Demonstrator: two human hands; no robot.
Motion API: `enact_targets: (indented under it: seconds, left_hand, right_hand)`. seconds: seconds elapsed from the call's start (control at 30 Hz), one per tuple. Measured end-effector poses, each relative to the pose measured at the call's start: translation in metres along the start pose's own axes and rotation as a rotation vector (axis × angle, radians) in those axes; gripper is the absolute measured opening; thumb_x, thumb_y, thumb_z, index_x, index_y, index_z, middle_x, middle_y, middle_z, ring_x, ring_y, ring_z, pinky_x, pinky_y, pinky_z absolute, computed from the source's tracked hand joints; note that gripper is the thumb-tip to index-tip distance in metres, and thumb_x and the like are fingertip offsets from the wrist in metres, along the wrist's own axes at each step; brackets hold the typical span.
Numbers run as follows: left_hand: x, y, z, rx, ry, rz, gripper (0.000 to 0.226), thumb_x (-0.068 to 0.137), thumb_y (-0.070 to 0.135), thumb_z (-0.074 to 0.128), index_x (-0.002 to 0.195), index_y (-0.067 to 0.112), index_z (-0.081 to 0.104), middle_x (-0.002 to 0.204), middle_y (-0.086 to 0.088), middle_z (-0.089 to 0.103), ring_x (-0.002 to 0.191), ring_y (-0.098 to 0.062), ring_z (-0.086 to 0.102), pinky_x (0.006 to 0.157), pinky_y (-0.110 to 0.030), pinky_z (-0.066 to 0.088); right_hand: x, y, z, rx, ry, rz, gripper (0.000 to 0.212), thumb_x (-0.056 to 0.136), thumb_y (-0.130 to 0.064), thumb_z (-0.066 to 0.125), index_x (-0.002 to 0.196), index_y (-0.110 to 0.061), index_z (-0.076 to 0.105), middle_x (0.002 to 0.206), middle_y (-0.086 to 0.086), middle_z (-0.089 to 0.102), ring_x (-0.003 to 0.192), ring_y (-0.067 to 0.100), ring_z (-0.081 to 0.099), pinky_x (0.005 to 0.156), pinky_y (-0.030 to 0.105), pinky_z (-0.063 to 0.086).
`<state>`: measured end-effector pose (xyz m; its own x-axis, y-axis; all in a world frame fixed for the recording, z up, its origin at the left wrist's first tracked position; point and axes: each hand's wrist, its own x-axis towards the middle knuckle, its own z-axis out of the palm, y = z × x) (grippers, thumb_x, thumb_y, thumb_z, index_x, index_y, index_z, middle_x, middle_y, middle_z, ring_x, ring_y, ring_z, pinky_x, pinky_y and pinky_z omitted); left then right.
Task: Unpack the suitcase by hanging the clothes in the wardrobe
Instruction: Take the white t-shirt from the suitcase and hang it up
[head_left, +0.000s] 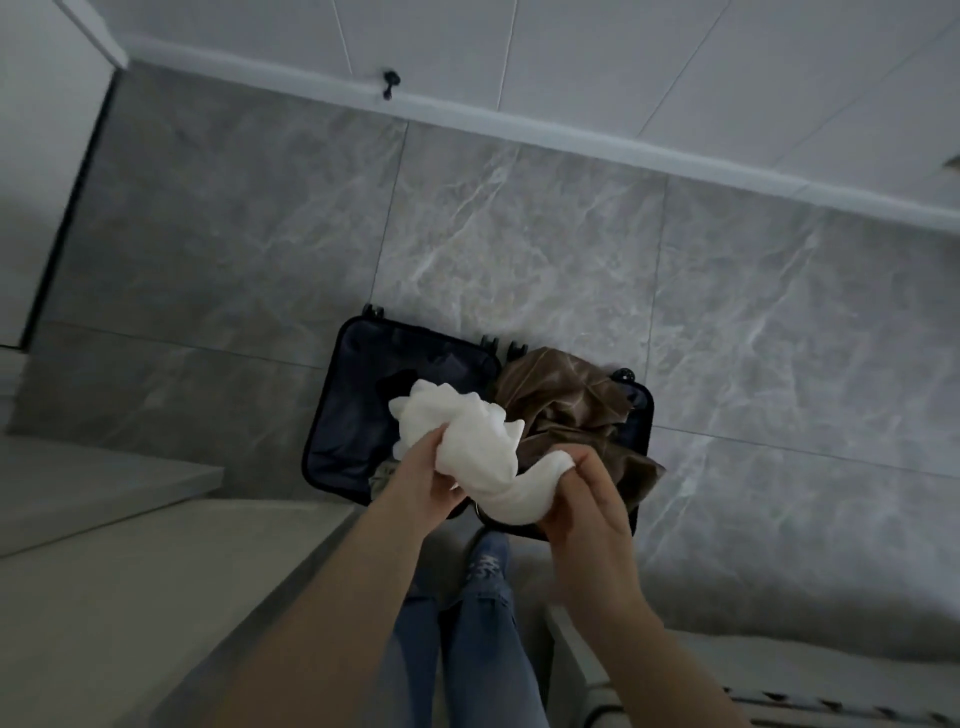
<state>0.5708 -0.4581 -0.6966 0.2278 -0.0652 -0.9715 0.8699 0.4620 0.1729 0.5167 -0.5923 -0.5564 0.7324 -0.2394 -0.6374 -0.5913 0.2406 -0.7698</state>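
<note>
white garment (470, 441) bunched, held above | open dark suitcase (363, 415) | brown garment (566, 405) inside

You hold a soft, matt white cloth (470, 447). Below it, the brown garment (566, 410) looks smooth with a slight satin sheen. The suitcase (358, 395) lining is dark, faintly shiny fabric. Your jeans (483, 623) are matt denim; the floor (519, 234) is glossy marbled grey tile.

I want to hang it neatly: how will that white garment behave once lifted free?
Probably floppy: the white garment bunches and sags between the left hand and right hand. Likely light, since fingertips alone hold it. It may need shaking out.
</note>
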Motion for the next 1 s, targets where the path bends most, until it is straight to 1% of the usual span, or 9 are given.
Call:
enact_targets:
  seconds: [0.13,0.27,0.37,0.43,0.53,0.63,0.73,0.83,1.0]
  left_hand:
    - [-0.067,0.007,0.023,0.169,0.123,0.146,0.035,0.096,0.035,0.059,0.117,0.008,0.054,0.104,-0.011,0.065,0.088,-0.025,0.064,0.067,-0.034,0.055]
    - [-0.161,0.014,0.06,0.142,-0.112,0.275,0.025,0.102,0.03,0.048,0.106,0.008,0.06,0.101,-0.012,0.067,0.089,-0.024,0.065,0.084,-0.036,0.053]
    - [-0.236,0.01,0.093,0.414,-0.169,0.518,0.029,0.091,0.037,0.055,0.106,0.016,0.069,0.11,-0.007,0.071,0.102,-0.025,0.067,0.095,-0.04,0.051]
    - [-0.28,0.005,0.106,0.512,-0.274,0.705,0.037,0.082,0.048,0.055,0.11,0.029,0.068,0.114,0.003,0.07,0.11,-0.018,0.065,0.099,-0.044,0.05]
    - [-0.326,-0.004,0.113,0.662,-0.449,0.885,0.03,0.09,0.041,0.06,0.119,0.036,0.061,0.118,0.013,0.066,0.113,-0.004,0.062,0.096,-0.031,0.048]
    - [-0.348,-0.007,0.112,0.847,-0.537,1.019,0.035,0.09,0.038,0.066,0.124,0.036,0.055,0.118,0.014,0.065,0.113,-0.004,0.061,0.097,-0.033,0.052]
    - [-0.365,-0.004,0.112,1.105,-0.592,1.143,0.027,0.093,0.027,0.063,0.119,0.034,0.056,0.109,0.013,0.066,0.104,-0.006,0.063,0.088,-0.034,0.055]
    - [-0.386,-0.006,0.119,1.22,-0.594,1.34,0.012,0.095,0.02,0.058,0.106,0.025,0.059,0.092,0.01,0.065,0.084,-0.003,0.061,0.069,-0.018,0.048]
    - [-0.422,-0.008,0.129,1.174,-0.512,1.637,0.017,0.089,0.016,0.063,0.079,0.026,0.054,0.066,0.012,0.055,0.065,-0.006,0.054,0.054,-0.014,0.036]
  right_hand:
    - [-0.032,-0.053,-0.027,0.031,0.084,-0.169,0.023,0.1,-0.012,0.049,0.089,-0.019,0.068,0.087,0.002,0.066,0.083,0.016,0.061,0.072,0.032,0.052]
    - [-0.054,-0.103,-0.041,0.019,0.153,-0.234,0.016,0.099,-0.022,0.055,0.092,-0.018,0.07,0.091,0.011,0.07,0.088,0.026,0.065,0.078,0.044,0.055]
    - [-0.078,-0.135,-0.043,0.007,0.142,-0.28,0.016,0.096,-0.026,0.058,0.09,-0.019,0.071,0.088,0.016,0.069,0.086,0.032,0.066,0.083,0.049,0.055]
    - [-0.09,-0.149,-0.043,0.012,0.138,-0.299,0.015,0.095,-0.027,0.06,0.09,-0.019,0.072,0.082,0.013,0.07,0.08,0.026,0.068,0.08,0.046,0.057]
    - [-0.113,-0.167,-0.047,0.03,0.103,-0.317,0.013,0.093,-0.025,0.063,0.094,-0.015,0.072,0.085,0.018,0.071,0.082,0.031,0.071,0.078,0.044,0.058]
    - [-0.142,-0.181,-0.057,0.074,0.085,-0.341,0.013,0.092,-0.019,0.065,0.098,-0.011,0.072,0.081,0.02,0.07,0.071,0.021,0.07,0.063,0.03,0.056]
    - [-0.175,-0.191,-0.071,0.09,0.138,-0.397,0.01,0.091,-0.015,0.066,0.097,-0.009,0.072,0.08,0.018,0.071,0.072,0.023,0.071,0.064,0.034,0.058]
    - [-0.203,-0.196,-0.083,-0.008,0.174,-0.514,0.009,0.087,-0.015,0.072,0.096,-0.014,0.074,0.087,0.01,0.075,0.084,0.027,0.072,0.078,0.042,0.058]
    - [-0.247,-0.195,-0.115,-0.3,0.339,-0.651,0.027,0.078,-0.01,0.079,0.096,-0.029,0.075,0.072,-0.004,0.064,0.061,0.01,0.053,0.06,0.023,0.046]
